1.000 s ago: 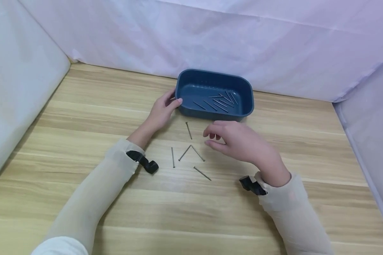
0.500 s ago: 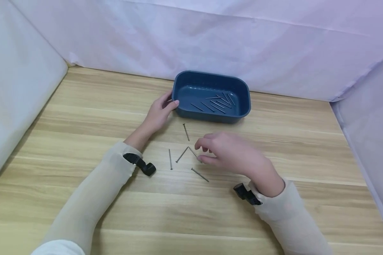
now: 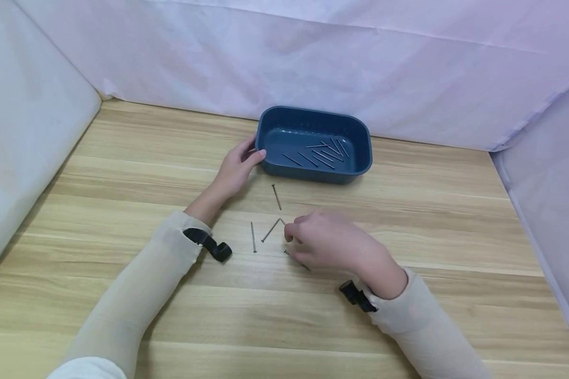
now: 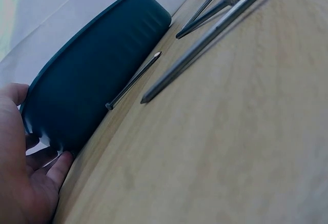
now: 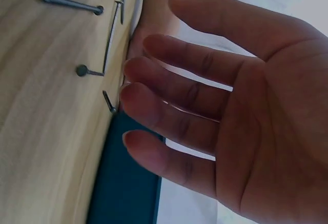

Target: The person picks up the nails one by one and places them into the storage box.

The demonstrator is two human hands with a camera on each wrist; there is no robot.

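A: Why does the left hand (image 3: 237, 167) sit at the upper middle of the head view, against the dark blue plastic tray (image 3: 360, 167)?

B: It looks like bracing. The thumb lies on the tray's near left corner and the fingers curl round the end wall, so the tray stays put. The left wrist view shows the same: fingers (image 4: 48, 175) tucked under the tray's rounded wall (image 4: 92, 96).

A: And the right hand (image 3: 334, 245)?

B: It hangs low over the loose nails at the centre of the frame, fingers relaxed and slightly spread. In the right wrist view the palm (image 5: 266, 131) holds nothing. From above, the fingertips sit right at one nail (image 3: 283, 221), but I cannot tell whether they touch it.

A: Where do the nails lie?

B: Four show fully or partly on the wooden table (image 3: 123, 173): one nail near the tray (image 3: 276, 196), one upright in the frame left of centre (image 3: 253, 237), a slanted one (image 3: 270, 230) beside it, and one mostly hidden under the hand (image 3: 288, 253). Several more nails (image 3: 322, 152) lie in the right half of the tray.

A: Why clustered there?

B: I judge they sit just below the tray, so each is a short reach.
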